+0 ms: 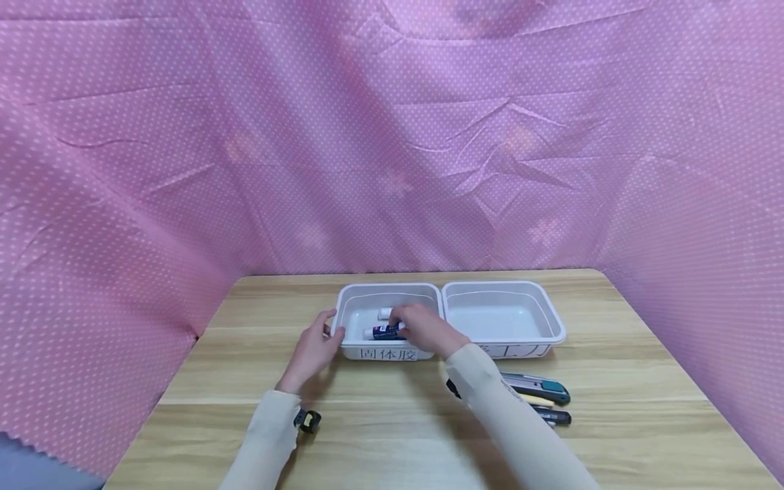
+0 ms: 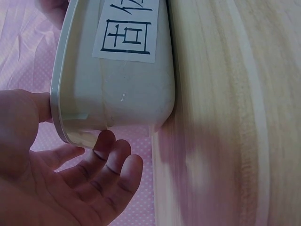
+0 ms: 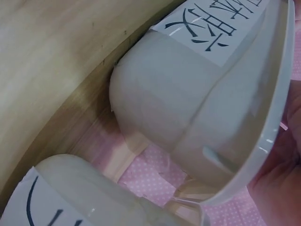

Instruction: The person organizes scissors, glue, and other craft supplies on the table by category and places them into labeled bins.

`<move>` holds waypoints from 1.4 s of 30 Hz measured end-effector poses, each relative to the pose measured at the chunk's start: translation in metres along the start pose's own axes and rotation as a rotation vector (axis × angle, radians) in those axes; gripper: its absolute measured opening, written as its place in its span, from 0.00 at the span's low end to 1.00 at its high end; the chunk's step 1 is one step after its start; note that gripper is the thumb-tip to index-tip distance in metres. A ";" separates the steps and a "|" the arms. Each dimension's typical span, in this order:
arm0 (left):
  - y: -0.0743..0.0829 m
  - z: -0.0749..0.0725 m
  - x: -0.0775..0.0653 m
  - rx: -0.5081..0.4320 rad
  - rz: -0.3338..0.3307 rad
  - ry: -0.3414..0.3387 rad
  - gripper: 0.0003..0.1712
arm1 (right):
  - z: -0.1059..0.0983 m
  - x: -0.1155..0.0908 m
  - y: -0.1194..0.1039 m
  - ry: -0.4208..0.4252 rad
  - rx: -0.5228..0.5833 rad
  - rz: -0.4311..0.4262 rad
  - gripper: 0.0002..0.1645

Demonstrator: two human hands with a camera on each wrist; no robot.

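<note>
In the head view, my left hand (image 1: 315, 350) is at the left end of a white plastic bin (image 1: 361, 291) with a paper label on its front. The left wrist view shows the thumb over the bin's rim and the fingers curled beneath it against the outer wall. My right hand (image 1: 429, 328) reaches into this bin and pinches the right end of a dark blue glue stick (image 1: 384, 333) with a white cap. Behind it lies another white-capped stick (image 1: 384, 313), partly covered by the hand. In the right wrist view, the bin wall hides the right fingertips.
A second white bin (image 1: 502, 327), also labelled, stands against the first one's right side. In front of it lie a grey-and-green utility knife (image 1: 545, 388), a yellow one (image 1: 535, 400) and a dark one (image 1: 556, 415), partly behind the right sleeve. Pink dotted cloth (image 1: 392, 170) surrounds the wooden table (image 1: 380, 435).
</note>
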State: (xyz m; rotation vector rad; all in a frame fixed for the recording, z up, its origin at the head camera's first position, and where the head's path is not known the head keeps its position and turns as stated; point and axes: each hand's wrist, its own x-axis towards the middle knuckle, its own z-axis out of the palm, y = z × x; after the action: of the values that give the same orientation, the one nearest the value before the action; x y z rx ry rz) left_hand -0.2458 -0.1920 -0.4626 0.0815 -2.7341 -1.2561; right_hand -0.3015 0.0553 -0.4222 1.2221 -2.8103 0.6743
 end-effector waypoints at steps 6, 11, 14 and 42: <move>0.000 0.000 0.001 0.004 -0.001 -0.001 0.32 | -0.001 0.005 0.003 -0.035 0.033 0.039 0.14; 0.000 0.000 0.002 0.007 -0.021 -0.013 0.32 | 0.002 0.008 0.006 -0.041 0.044 0.057 0.14; 0.000 0.000 0.001 0.008 -0.026 -0.017 0.32 | 0.004 0.009 0.008 -0.039 0.048 0.076 0.15; -0.002 0.001 -0.003 -0.001 -0.014 -0.011 0.32 | -0.003 -0.023 0.006 0.181 -0.020 0.027 0.11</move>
State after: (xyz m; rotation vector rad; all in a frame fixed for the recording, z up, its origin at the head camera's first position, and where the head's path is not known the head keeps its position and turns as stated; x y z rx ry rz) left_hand -0.2432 -0.1921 -0.4651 0.0943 -2.7466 -1.2657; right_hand -0.2902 0.0760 -0.4254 1.0639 -2.6831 0.7163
